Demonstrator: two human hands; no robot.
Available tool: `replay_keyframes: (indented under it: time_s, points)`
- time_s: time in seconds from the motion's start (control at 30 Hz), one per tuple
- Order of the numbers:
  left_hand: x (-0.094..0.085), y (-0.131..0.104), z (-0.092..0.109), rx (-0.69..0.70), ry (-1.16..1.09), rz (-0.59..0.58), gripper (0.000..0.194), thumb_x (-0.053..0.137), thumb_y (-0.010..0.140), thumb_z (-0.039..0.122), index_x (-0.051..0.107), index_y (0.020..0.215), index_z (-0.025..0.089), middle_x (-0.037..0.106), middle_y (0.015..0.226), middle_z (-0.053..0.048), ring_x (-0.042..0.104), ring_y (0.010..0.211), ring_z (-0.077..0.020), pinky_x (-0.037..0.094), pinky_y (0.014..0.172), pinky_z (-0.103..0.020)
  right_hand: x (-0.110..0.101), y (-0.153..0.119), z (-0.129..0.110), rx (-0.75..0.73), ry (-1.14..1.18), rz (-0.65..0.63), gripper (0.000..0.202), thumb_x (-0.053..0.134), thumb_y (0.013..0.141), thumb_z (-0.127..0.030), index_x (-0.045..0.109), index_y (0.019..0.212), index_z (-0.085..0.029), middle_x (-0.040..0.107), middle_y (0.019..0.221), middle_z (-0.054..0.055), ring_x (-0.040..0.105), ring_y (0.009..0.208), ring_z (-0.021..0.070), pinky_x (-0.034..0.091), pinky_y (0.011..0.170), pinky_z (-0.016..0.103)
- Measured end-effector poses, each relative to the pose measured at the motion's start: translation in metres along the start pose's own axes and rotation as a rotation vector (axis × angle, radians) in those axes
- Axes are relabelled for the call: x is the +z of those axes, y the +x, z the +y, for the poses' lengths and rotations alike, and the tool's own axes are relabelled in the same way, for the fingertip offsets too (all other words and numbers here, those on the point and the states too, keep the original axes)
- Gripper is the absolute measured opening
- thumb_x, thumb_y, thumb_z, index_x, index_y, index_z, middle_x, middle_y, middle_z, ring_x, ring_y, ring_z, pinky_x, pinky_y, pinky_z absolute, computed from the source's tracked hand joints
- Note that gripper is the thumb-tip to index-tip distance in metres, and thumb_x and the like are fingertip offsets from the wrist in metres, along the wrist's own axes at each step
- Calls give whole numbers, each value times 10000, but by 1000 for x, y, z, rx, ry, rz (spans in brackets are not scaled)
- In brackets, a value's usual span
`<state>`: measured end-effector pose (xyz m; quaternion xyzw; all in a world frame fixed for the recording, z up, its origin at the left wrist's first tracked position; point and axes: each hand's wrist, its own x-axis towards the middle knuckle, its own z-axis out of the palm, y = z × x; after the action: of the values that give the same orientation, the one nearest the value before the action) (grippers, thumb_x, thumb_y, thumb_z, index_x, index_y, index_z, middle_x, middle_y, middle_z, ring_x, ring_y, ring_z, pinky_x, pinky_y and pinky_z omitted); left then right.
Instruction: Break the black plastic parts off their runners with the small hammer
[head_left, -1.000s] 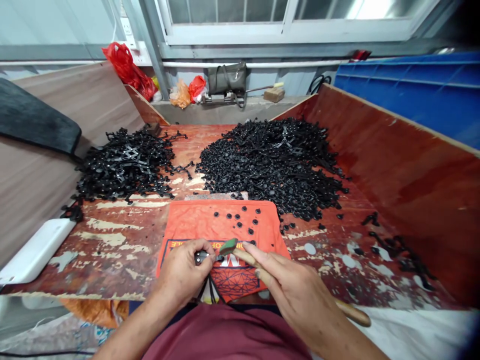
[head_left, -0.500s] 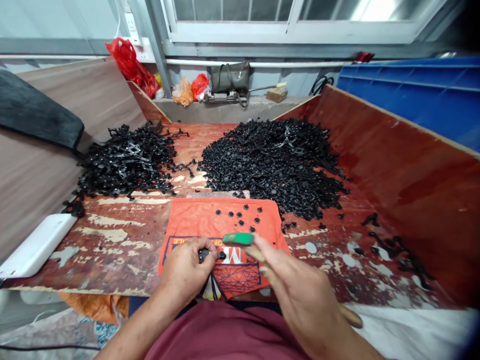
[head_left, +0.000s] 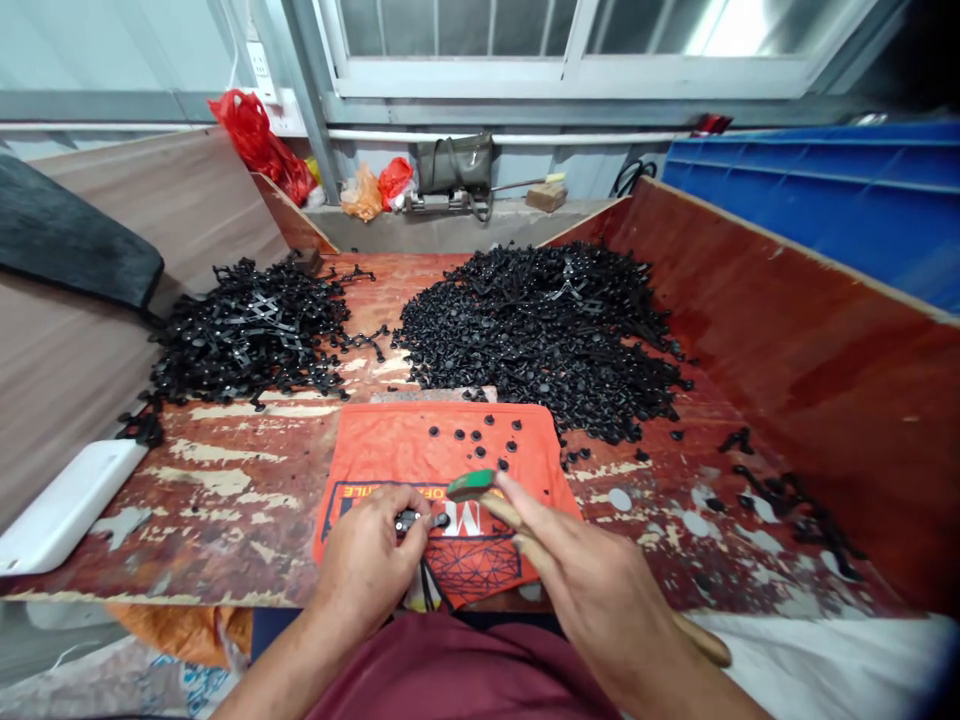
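My left hand (head_left: 375,545) is closed on a small black linked part (head_left: 411,521), pinched between thumb and fingers over the orange cloth (head_left: 375,440). The round end of the part sticks out to the right. My right hand (head_left: 592,565) is wrapped round the wooden handle of a hammer (head_left: 471,485) with a green head. That head hangs just above and right of the black part, apart from it. Several small black round pieces (head_left: 480,451) lie scattered on the upper part of the cloth.
A pile of black linked parts (head_left: 251,325) is at the left, and a larger pile of black pieces (head_left: 540,330) at the back right. A white case (head_left: 71,505) lies at the left edge. Wooden boards (head_left: 795,350) and a blue crate (head_left: 825,200) bound the right side.
The camera view has shifted slightly. The hammer head has come a little to the left and is sharper. My left hand still grips the black part.
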<state>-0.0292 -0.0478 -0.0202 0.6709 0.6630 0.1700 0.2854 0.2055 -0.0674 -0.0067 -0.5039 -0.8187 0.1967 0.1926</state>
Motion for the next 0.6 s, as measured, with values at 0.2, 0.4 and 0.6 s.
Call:
replay_keyframes:
  time_s: [0.2, 0.4, 0.6]
  points:
    - [1, 1, -2, 21, 15, 13, 156, 490, 858, 264, 635, 808, 233, 705, 856, -25, 640, 838, -217, 409, 755, -297, 5, 3, -5, 13, -3, -75, 522, 474, 963, -147, 479, 1446, -345, 736, 1165, 32, 734, 940, 211, 594, 836, 326]
    - [-3, 6, -6, -19, -383, -14, 154, 590, 792, 335, 625, 729, 199, 652, 753, -20, 591, 769, -197, 411, 740, -273, -14, 5, 0, 151, 422, -64, 468, 382, 1039, -262, 389, 1495, -364, 558, 1424, -23, 572, 1259, 180, 430, 1103, 353]
    - [-26, -1, -2, -252, -959, -174, 265, 700, 764, 412, 597, 762, 168, 448, 603, 57, 302, 521, -70, 212, 509, -194, -13, -4, 19, 268, 595, -58, 422, 409, 1034, -387, 459, 1452, -377, 500, 1474, -40, 456, 1364, 209, 338, 1160, 414]
